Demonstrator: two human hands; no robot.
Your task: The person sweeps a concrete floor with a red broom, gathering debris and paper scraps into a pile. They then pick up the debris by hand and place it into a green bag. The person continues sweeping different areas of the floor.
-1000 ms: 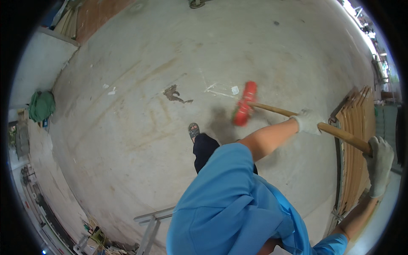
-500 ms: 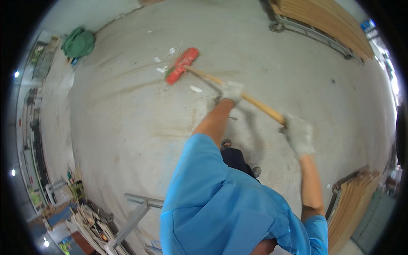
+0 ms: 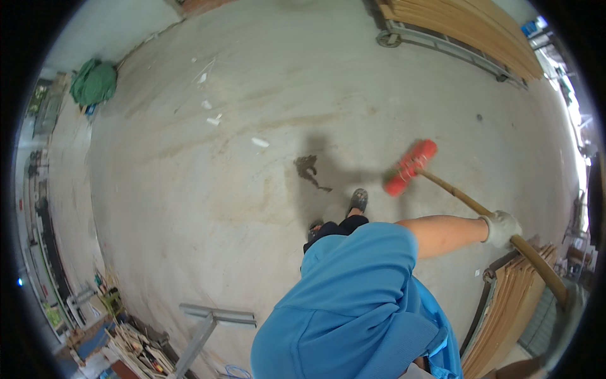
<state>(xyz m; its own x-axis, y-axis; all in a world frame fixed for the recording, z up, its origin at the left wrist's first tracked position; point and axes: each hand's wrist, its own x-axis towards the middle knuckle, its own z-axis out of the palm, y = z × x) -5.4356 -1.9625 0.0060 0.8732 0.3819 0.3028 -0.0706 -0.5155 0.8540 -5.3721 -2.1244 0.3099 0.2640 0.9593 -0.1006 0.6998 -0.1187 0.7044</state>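
Note:
A broom with a red head and a wooden handle reaches across my right side. Its head is off the floor or just at it; I cannot tell which. My left hand, in a whitish work glove, is wrapped round the middle of the handle. At the handle's top end, by the dark right rim, my right hand is closed on it, dim and blurred. Left of the broom, a dark patch of debris lies by my feet. Farther left are white scraps on the floor.
Brown boards lie on a wheeled cart at the far right. More boards stand near my right side. A metal stand and a scrap pile are at near left. A green bundle sits at far left.
The broom head has swung right and nearer, away from the white scraps. Both hands have moved right with the handle. The dark debris now shows uncovered.

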